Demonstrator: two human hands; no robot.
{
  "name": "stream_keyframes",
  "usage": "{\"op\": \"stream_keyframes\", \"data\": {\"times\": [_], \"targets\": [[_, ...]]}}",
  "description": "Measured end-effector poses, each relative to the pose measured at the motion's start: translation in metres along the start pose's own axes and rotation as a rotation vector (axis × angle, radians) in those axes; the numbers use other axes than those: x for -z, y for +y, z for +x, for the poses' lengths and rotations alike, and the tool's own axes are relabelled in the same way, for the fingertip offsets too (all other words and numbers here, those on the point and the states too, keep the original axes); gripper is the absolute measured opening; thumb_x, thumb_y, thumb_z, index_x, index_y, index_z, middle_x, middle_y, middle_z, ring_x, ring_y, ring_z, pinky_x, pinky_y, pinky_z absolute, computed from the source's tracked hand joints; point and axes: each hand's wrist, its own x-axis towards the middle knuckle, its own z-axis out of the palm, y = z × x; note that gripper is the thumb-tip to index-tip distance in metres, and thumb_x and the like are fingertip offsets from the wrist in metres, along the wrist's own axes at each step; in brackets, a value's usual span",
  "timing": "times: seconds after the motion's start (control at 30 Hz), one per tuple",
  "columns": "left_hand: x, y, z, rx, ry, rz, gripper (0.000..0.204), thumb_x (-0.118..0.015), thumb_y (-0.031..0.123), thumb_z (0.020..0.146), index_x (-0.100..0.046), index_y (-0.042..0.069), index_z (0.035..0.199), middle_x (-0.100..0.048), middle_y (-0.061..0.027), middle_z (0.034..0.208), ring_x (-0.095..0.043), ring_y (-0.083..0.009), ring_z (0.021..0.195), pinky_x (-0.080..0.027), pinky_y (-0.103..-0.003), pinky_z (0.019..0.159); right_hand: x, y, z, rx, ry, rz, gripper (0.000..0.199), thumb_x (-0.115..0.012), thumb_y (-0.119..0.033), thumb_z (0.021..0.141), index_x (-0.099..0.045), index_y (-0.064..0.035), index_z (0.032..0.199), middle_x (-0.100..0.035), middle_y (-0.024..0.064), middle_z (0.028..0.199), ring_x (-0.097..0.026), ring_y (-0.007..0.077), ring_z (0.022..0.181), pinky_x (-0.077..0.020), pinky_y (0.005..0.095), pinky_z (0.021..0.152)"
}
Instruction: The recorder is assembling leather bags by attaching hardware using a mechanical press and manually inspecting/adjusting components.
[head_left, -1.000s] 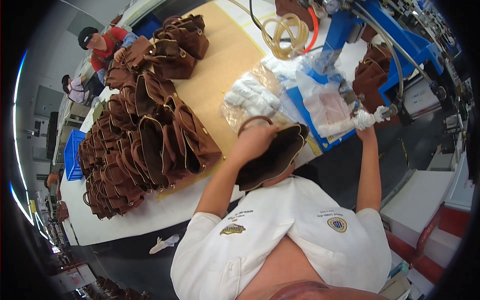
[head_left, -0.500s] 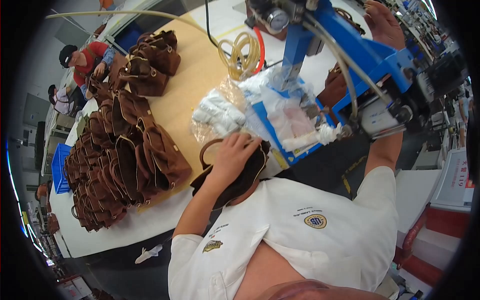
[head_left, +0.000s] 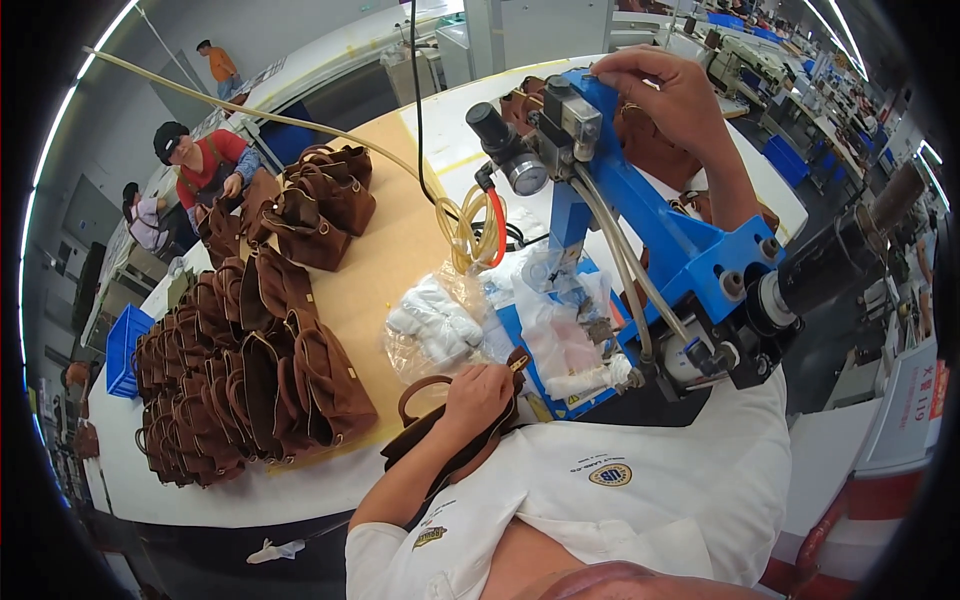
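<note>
My left hand (head_left: pixel 480 398) is closed on a dark brown leather handbag (head_left: pixel 440 440), which I keep against my front at the table edge. The bag's mouth has a gold zip, and one curved handle stands up beside my wrist. Raised behind the blue press machine (head_left: pixel 655 200), my right hand (head_left: pixel 660 85) has bent fingers set apart from the thumb, and I see nothing in it. Its fingertips come close to the top of the machine's blue arm. The machine carries a pressure gauge, hoses and a black cylinder.
Rows of brown handbags (head_left: pixel 240 370) cover the table's left side; more brown bags (head_left: pixel 650 145) lie behind the machine. A clear bag of white material (head_left: pixel 435 320) sits mid-table near coiled yellow hose (head_left: pixel 468 235). A co-worker in red (head_left: pixel 215 170) works at the far left.
My right hand has moved left and inward, over the machine's top. My left hand stays on the handbag, slightly lower in view. The view has tilted up, showing more of the room.
</note>
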Motion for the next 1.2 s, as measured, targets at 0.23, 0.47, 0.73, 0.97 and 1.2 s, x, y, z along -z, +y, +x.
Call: {"op": "stream_keyframes", "data": {"times": [0.23,0.47,0.73,0.97,1.2], "targets": [[0.011,-0.004,0.012,0.645,-0.369,-0.802,0.038,-0.063,0.014,0.083,-0.053,-0.001,0.116,-0.064,-0.0074,0.084,-0.06,-0.0179,0.077,-0.047,-0.029,0.072,0.002,0.006,0.002,0.155,-0.07,-0.041,0.016,-0.064,-0.014,0.087,-0.071,-0.0073,0.099,-0.069,0.005,0.09,-0.067,0.0138,0.083,-0.0531,0.0259,0.076],[0.017,0.004,0.026,0.813,-0.532,-0.866,0.032,-0.066,0.022,0.085,-0.063,-0.002,0.106,-0.063,-0.0029,0.08,-0.055,-0.0092,0.074,-0.046,-0.025,0.068,0.01,0.001,0.003,-0.138,-0.124,0.085,0.021,-0.059,-0.02,0.091,-0.07,-0.0074,0.104,-0.067,0.0042,0.095,-0.063,0.0145,0.088,-0.0506,0.027,0.078],[0.005,-0.001,0.01,0.842,-0.343,-0.922,0.025,-0.065,0.019,0.086,-0.064,-0.001,0.101,-0.062,-0.0007,0.079,-0.054,-0.0065,0.072,-0.045,-0.023,0.064,-0.003,-0.003,0.018,0.075,-0.207,-0.075,0.019,-0.06,-0.018,0.09,-0.071,-0.0045,0.098,-0.064,0.0044,0.091,-0.062,0.0164,0.086,-0.0483,0.0284,0.079],[-0.011,0.006,0.008,0.815,-0.303,-1.019,0.02,-0.06,0.02,0.09,-0.061,0.0,0.091,-0.067,-0.0033,0.078,-0.058,-0.0066,0.068,-0.046,-0.023,0.063,0.011,-0.014,0.026,-0.037,-0.287,-0.078,0.018,-0.061,-0.015,0.087,-0.067,-0.0005,0.095,-0.065,0.0059,0.084,-0.062,0.0128,0.075,-0.0495,0.0262,0.069],[-0.011,0.006,0.003,0.833,-0.31,-1.171,0.018,-0.062,0.019,0.09,-0.059,0.001,0.089,-0.066,-0.0038,0.079,-0.059,-0.0067,0.071,-0.046,-0.022,0.064,0.011,-0.005,0.017,-0.108,-0.246,0.024,0.015,-0.059,-0.008,0.087,-0.067,-0.0003,0.097,-0.065,0.0044,0.089,-0.059,0.0088,0.072,-0.0485,0.0227,0.064]]}}
